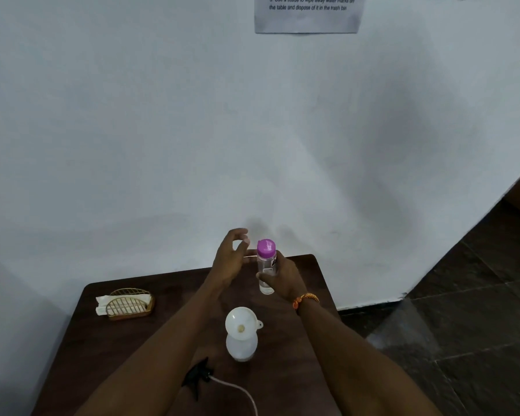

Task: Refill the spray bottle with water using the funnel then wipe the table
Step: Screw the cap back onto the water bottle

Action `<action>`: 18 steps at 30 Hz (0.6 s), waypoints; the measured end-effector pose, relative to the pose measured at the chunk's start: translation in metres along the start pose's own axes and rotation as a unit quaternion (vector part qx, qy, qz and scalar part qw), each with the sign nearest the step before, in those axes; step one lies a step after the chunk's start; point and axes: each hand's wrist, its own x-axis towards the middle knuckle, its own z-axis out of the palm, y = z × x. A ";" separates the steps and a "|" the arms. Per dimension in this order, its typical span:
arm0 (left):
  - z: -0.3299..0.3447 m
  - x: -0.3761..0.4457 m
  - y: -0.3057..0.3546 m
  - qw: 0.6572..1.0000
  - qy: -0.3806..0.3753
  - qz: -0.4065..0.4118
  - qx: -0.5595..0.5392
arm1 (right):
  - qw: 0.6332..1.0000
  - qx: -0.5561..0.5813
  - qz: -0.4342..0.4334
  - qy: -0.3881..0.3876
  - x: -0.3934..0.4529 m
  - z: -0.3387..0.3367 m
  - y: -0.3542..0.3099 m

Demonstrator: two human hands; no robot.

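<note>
2 bare hands reach over a dark brown desk (108, 349) set against a white wall. At far left, a gold wire holder (129, 304) carries white tissues. Nearer the viewer lies a black spray head (199, 376) with its thin tube. The left hand (230, 259) hovers with fingers relaxed, holding nothing. A white funnel (240, 323) sits in the upright spray bottle (241, 346) at centre. Beyond, the right hand (282, 279) grips a clear water bottle (266, 265) with a purple cap, upright.
</note>
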 end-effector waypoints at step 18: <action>0.038 0.018 -0.004 0.968 -0.172 0.083 0.161 | 0.999 -0.029 0.028 -0.025 0.011 0.001 0.031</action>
